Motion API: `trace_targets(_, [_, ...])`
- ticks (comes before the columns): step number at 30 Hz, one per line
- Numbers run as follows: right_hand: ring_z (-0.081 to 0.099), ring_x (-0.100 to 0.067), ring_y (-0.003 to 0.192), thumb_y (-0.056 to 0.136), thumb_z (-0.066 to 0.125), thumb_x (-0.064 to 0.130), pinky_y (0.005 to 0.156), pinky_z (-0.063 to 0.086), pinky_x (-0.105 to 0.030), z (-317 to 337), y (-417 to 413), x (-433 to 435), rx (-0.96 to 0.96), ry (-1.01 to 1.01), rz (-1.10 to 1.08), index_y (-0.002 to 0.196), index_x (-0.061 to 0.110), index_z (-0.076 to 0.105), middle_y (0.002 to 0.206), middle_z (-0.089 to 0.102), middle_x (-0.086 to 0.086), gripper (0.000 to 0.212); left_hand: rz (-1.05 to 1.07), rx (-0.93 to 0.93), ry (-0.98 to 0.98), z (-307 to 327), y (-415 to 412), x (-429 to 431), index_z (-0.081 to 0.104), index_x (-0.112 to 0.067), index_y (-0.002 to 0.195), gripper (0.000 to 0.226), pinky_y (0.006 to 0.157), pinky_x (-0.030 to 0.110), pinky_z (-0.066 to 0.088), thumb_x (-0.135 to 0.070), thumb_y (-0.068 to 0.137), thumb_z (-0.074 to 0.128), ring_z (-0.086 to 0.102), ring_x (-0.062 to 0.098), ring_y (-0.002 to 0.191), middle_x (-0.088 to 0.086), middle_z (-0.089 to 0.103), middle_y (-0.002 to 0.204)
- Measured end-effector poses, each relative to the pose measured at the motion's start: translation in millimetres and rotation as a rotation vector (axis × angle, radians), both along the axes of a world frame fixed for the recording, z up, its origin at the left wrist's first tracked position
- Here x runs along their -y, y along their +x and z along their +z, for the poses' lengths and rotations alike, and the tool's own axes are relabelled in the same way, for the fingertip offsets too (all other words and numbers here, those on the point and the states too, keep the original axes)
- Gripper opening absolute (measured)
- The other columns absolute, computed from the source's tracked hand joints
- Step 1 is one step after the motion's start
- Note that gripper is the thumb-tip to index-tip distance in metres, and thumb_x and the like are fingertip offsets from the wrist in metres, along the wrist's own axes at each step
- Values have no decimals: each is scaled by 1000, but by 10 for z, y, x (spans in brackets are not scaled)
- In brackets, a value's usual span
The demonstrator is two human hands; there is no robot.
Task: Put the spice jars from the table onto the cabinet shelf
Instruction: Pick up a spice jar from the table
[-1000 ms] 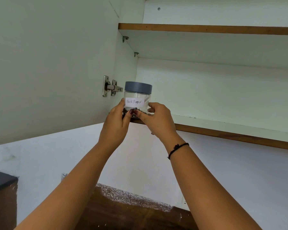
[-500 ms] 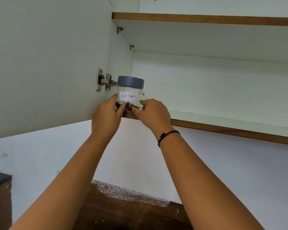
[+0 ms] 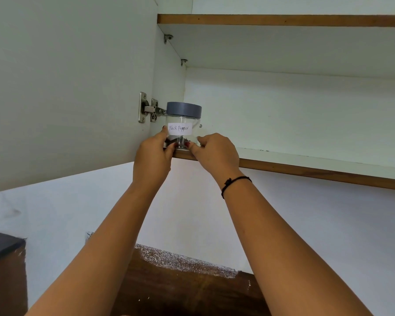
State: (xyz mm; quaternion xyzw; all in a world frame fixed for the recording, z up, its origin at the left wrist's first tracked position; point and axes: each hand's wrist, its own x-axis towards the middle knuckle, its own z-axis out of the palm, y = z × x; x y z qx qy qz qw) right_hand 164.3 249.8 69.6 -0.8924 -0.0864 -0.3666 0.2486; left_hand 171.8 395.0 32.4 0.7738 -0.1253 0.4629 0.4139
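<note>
A clear spice jar [image 3: 183,124] with a grey lid and a white label reading "Black Pepper" stands upright at the left front corner of the lower cabinet shelf [image 3: 306,161]. Dark peppercorns fill its bottom. My left hand [image 3: 154,156] grips the jar's lower left side, thumb on the front. From the other side, my right hand [image 3: 216,151] holds the lower right, fingers pinched at its base. Both hands hide the jar's bottom edge, so I cannot see whether it rests fully on the shelf.
The open cabinet door [image 3: 66,87] hangs at the left on a metal hinge [image 3: 149,108] close behind the jar. An upper shelf [image 3: 283,20] runs above. White wall lies below the cabinet, with a dark wooden surface [image 3: 180,288] at the bottom.
Both hands and the jar have moved slightly left and deeper toward the shelf's left corner, near the hinge. The grip on the jar is unchanged.
</note>
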Motion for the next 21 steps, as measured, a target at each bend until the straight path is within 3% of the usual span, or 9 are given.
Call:
trace_targets(4, [65, -24, 108, 88, 60, 55, 86, 56, -34, -18, 11, 12, -19, 41, 40, 136, 18, 57, 124, 67, -3, 60, -59, -27, -16, -26, 43, -46, 47, -25, 148, 50, 59, 42, 63, -15, 100, 58, 68, 25, 87, 6, 66, 111])
trace_targets(8, [66, -19, 69, 90, 62, 50, 67, 62, -37, -4, -41, 25, -79, 213, 113, 147, 16, 42, 128, 62, -4, 69, -140, -33, -108, -75, 36, -43, 41, -16, 151, 54, 77, 45, 62, -12, 100, 57, 66, 22, 93, 3, 62, 112])
trace_targets(9, [63, -18, 67, 91, 62, 49, 64, 62, -36, -10, -55, 18, -77, 219, 118, 147, 14, 42, 127, 62, -5, 69, -149, -21, -135, -108, 15, -35, 39, -14, 151, 54, 84, 47, 60, -12, 100, 56, 63, 18, 98, 1, 60, 114])
trace_targets(11, [66, -20, 80, 91, 62, 49, 65, 62, -38, -42, -51, -11, -48, 180, 109, 146, 12, 43, 129, 61, -7, 68, -175, 28, -174, -191, -72, 4, 41, -14, 150, 52, 96, 43, 56, -11, 100, 56, 55, 8, 110, 2, 61, 127])
trace_targets(14, [61, -25, 115, 92, 59, 47, 78, 61, -45, -110, -51, -68, -12, 165, 146, 148, 16, 40, 142, 53, -8, 67, -231, 109, -198, -289, -256, 86, 48, -17, 146, 46, 99, 22, 48, -8, 100, 53, 55, 2, 117, 0, 60, 135])
trace_targets(16, [64, -20, 107, 94, 60, 39, 74, 62, -44, -149, -99, -78, 22, 333, 237, 145, 18, 46, 143, 53, -3, 57, -281, 123, -246, -301, -371, 122, 52, -18, 141, 43, 94, 12, 48, -8, 100, 53, 58, 3, 118, -4, 62, 133])
trace_targets(18, [67, -12, 86, 95, 61, 28, 71, 63, -42, -216, -220, -53, 106, 494, 322, 134, 16, 59, 128, 62, 2, 41, -318, 115, -293, -293, -491, 151, 57, -18, 136, 37, 86, 6, 49, -9, 100, 54, 61, 7, 117, -3, 64, 130])
trace_targets(21, [68, -13, 84, 93, 59, 17, 71, 62, -42, -378, -459, 25, 181, 516, 355, 108, 15, 74, 100, 71, 5, 21, -372, 111, -347, -322, -670, 209, 62, -14, 130, 31, 89, 13, 52, -12, 100, 56, 63, 11, 114, 0, 68, 125])
